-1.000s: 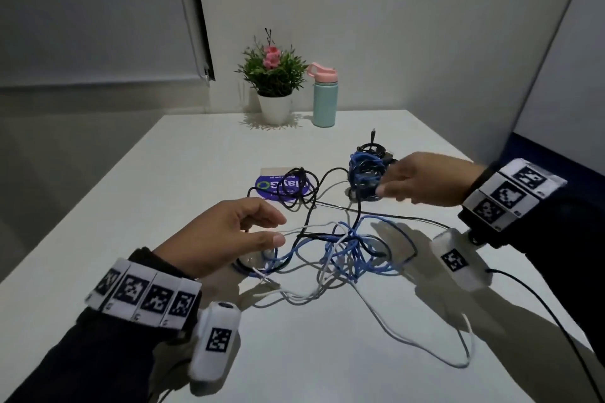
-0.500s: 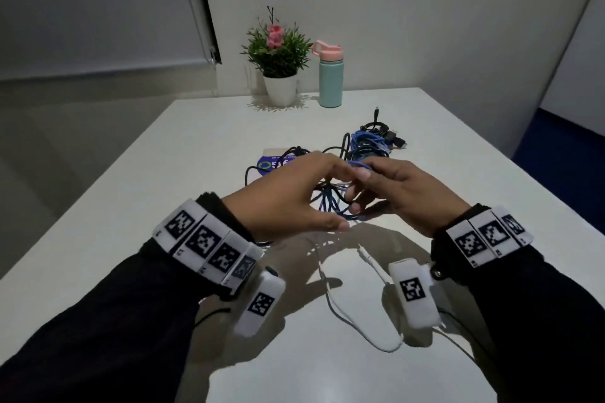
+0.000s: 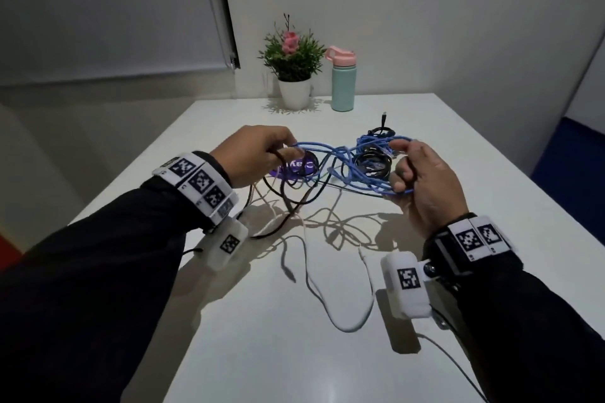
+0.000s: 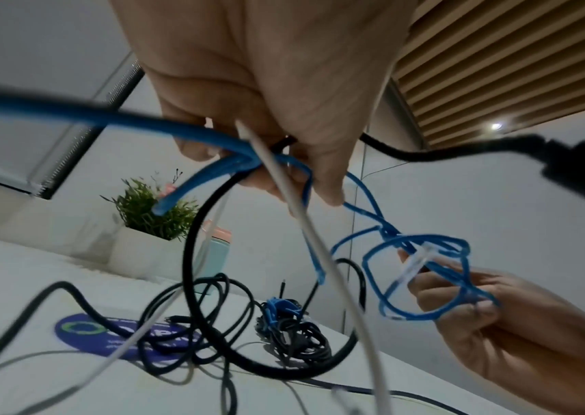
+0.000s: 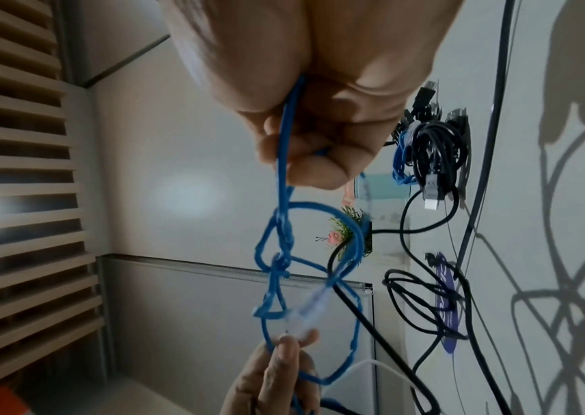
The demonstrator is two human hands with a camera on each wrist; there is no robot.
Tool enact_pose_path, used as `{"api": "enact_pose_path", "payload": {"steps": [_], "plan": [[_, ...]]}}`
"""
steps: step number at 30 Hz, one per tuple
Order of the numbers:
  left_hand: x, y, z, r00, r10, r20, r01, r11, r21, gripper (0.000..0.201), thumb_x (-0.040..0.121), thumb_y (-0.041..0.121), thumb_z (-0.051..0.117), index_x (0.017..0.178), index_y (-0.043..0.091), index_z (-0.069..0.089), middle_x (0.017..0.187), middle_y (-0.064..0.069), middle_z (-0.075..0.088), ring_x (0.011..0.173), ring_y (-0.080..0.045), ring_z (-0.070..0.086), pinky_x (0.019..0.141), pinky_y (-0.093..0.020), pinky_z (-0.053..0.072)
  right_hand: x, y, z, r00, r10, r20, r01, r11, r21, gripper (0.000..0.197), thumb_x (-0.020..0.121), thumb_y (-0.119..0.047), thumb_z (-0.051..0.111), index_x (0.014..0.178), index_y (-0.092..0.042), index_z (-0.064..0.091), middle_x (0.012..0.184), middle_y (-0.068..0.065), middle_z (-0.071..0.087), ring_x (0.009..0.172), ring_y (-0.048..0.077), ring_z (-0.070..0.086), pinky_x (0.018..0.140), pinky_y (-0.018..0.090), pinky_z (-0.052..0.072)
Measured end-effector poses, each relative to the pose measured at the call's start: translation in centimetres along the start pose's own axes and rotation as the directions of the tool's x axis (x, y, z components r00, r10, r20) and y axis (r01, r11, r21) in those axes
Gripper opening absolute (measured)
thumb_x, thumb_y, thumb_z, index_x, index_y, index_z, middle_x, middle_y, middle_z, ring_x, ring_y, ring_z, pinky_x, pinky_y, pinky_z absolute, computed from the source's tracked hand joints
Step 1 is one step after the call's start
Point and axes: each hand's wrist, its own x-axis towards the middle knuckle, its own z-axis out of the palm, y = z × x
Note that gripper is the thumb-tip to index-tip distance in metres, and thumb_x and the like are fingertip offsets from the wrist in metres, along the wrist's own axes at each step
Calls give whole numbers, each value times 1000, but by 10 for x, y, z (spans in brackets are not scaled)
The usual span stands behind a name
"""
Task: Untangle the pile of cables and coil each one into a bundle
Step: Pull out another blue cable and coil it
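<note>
A blue cable (image 3: 330,152) stretches in tangled loops between my two hands, above the white table (image 3: 229,337). My left hand (image 3: 288,150) pinches one end of it together with a black cable (image 3: 288,203), which hangs in loops to the table. In the left wrist view a white cable (image 4: 305,221) also passes through my left hand (image 4: 284,168). My right hand (image 3: 402,170) grips several blue loops; in the right wrist view the fingers of my right hand (image 5: 305,157) curl round the blue cable (image 5: 284,224). A white cable (image 3: 327,304) lies loose on the table near me.
Behind the hands lie a coiled black bundle (image 3: 373,162) and a blue bundle (image 3: 373,141). A purple round sticker (image 3: 298,167) lies flat under the cables. A potted plant (image 3: 291,56) and a teal bottle (image 3: 343,82) stand at the far edge.
My hands have moved apart from the middle, drawing the blue cable out between them and lifting the black cable off the table.
</note>
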Motion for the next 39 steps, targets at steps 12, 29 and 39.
{"api": "enact_pose_path", "payload": {"steps": [12,29,39], "plan": [[-5,-81,-26,974,-208,-94,227,916,331,43,100,52,49,68,24,60,69,3,58,80,-30,59,68,-35,36,3,-10,-18,957,78,-281,-19,978,206,33,106,-38,34,97,-20,60,58,-6,36,43,8,37,44,19,40],[-22,35,26,989,16,150,53,897,-440,56,86,50,73,136,32,55,122,12,69,112,-3,64,100,-27,48,0,-5,-7,988,129,86,-152,918,366,29,101,-43,45,103,-20,63,61,-6,36,39,3,33,38,16,34],[-26,15,55,966,106,236,201,269,-942,50,87,19,69,136,23,58,125,-1,69,116,-25,67,73,-37,59,-15,10,15,937,183,299,-225,968,114,33,105,-33,40,113,-10,63,83,9,61,69,22,64,69,42,57]]}}
